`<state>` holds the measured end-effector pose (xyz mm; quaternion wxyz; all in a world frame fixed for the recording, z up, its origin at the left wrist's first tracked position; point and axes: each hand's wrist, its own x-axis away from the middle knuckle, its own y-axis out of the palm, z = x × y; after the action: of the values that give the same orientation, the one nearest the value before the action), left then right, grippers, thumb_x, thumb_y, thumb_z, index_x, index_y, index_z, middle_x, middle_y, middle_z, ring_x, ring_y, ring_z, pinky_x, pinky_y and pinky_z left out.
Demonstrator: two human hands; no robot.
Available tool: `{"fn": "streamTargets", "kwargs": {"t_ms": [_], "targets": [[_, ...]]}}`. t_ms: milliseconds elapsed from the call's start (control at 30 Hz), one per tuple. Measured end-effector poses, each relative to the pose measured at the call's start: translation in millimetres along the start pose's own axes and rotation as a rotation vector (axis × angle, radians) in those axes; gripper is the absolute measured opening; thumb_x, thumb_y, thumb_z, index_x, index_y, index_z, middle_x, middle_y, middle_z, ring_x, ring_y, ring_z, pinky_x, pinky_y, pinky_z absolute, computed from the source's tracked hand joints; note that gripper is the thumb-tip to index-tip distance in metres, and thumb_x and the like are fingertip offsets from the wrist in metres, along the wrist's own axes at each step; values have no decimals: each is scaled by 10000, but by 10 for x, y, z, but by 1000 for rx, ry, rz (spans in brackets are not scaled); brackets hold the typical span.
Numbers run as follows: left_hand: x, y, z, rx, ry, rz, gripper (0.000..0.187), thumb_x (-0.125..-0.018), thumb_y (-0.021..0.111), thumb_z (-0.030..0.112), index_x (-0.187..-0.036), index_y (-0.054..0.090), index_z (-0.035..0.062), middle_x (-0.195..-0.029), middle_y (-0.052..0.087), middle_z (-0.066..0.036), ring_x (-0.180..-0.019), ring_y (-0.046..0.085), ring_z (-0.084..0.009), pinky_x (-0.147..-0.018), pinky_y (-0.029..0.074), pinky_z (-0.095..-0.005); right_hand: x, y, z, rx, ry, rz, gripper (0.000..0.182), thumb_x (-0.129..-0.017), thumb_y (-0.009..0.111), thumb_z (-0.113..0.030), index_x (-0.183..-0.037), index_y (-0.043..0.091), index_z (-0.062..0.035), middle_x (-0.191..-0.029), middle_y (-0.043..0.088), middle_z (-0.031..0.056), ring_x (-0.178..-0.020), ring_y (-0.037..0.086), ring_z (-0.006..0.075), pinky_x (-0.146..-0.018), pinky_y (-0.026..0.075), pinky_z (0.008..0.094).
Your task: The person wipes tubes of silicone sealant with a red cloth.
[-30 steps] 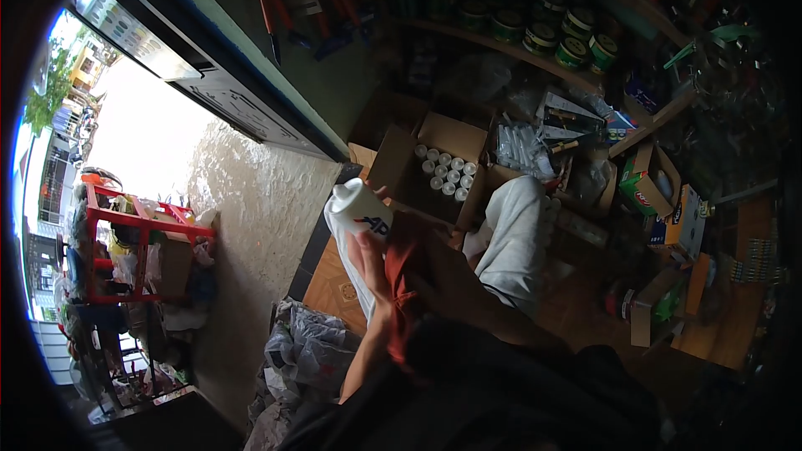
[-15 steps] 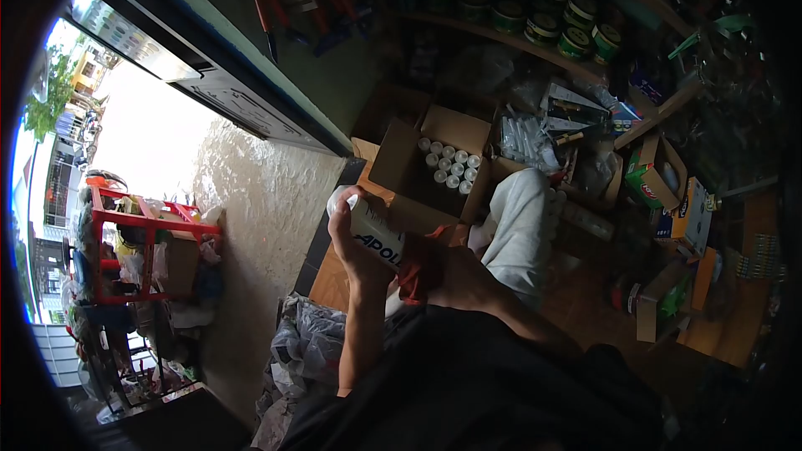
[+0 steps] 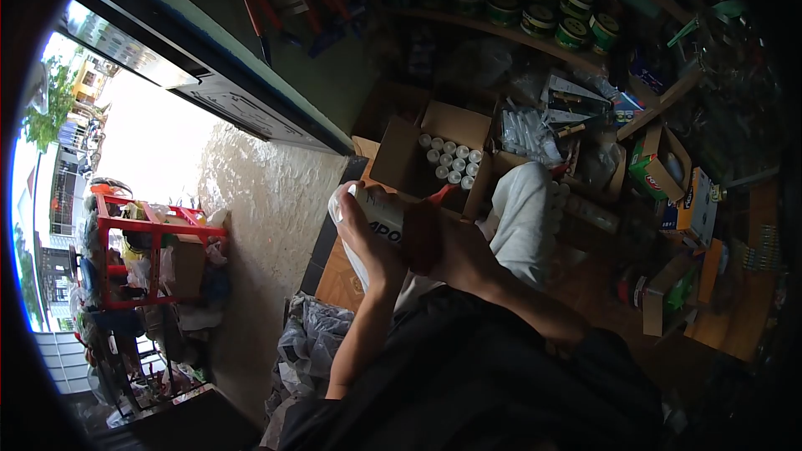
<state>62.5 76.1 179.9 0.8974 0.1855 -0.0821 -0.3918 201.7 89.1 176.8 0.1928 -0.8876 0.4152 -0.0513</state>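
Red rack (image 3: 154, 262), green tins (image 3: 571, 32) on shelf (image 3: 576, 58)

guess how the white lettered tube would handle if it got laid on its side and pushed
The white tube would probably roll, since its body looks round. It seems fairly stiff, with no obvious crease around its lettering. Its smooth-looking surface might be slightly slippery where the red cloth doesn't cover it.

Daylight (image 3: 159, 125) glares at far left; rough pale floor (image 3: 259, 217) lies left; a wooden shelf (image 3: 535, 42) sits in shadow, far right.
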Motion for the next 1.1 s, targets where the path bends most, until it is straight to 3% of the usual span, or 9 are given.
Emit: {"fn": "streamTargets", "kwargs": {"t_ms": [67,267,367,467,567,667,833,933,1100], "targets": [[3,-28,-53,-103,25,17,331,-1005,472,428,-1020,509,99,-741,529,-38,-645,553,-158,-596,498,-298,42,165,47,92,143,150,389,-758,784,-263,-1009,639,-4,-930,675,181,-915,678,318,-846,532,388],[6,-130,149,372,-347,-504,360,-983,486,459,-1013,499,100,-728,514,-44,-603,547,-171,-561,491,-307,179,47,211,-44,-63,-280,546,-734,801,-248,-1176,573,-23,-1130,621,219,-1063,635,321,-955,501,388],[-71,-11,272,103,-215,-673,422,-954,521,471,-1059,511,63,-768,534,-53,-672,581,-177,-594,502,-304,395,33,299,-969,236,-323,551,-735,792,-246,-1188,570,-26,-1141,608,217,-1065,614,339,-939,497,391],[-260,88,395,-47,-173,-594,388,-930,609,356,-1082,567,2,-927,665,-114,-803,669,-189,-738,535,-307,297,121,167,-751,134,-68,503,-757,782,-281,-1142,588,-21,-1137,619,204,-1035,629,335,-911,503,389],[-432,-3,411,-251,-125,-663,353,-1010,504,286,-1061,631,-39,-923,687,-118,-887,660,-167,-815,509,-293,80,-138,-22,45,-57,-133,482,-777,775,-314,-1116,594,-24,-1123,638,183,-1020,645,318,-906,507,383],[-374,70,461,-482,15,-685,425,-1073,372,241,-1080,652,-79,-1005,706,-132,-964,661,-178,-892,474,-281,55,-90,203,0,-186,-180,442,-794,765,-315,-1090,602,-29,-1065,659,159,-985,656,311,-890,514,382],[-225,46,360,-435,-125,-916,419,-1062,389,246,-1188,631,-72,-1372,561,-210,-1222,567,-234,-1064,385,-344,-54,-151,112,-129,-152,-6,535,-740,827,-296,-1140,592,-29,-1051,652,124,-1004,644,291,-921,490,386],[-173,188,378,-535,-4,-975,564,-1057,370,406,-1419,471,-15,-1494,437,-197,-1420,372,-305,-1173,254,-419,-164,-56,124,-240,-116,164,612,-726,848,-326,-1194,593,-25,-1050,647,101,-1039,636,263,-957,467,383],[18,101,361,-522,111,-532,950,-914,440,722,-1577,153,106,-1583,259,-186,-1388,405,-376,-1106,352,-541,-360,-92,299,-509,13,378,585,-795,783,-208,-1277,504,-29,-1155,598,133,-1076,610,227,-945,481,360]]}}
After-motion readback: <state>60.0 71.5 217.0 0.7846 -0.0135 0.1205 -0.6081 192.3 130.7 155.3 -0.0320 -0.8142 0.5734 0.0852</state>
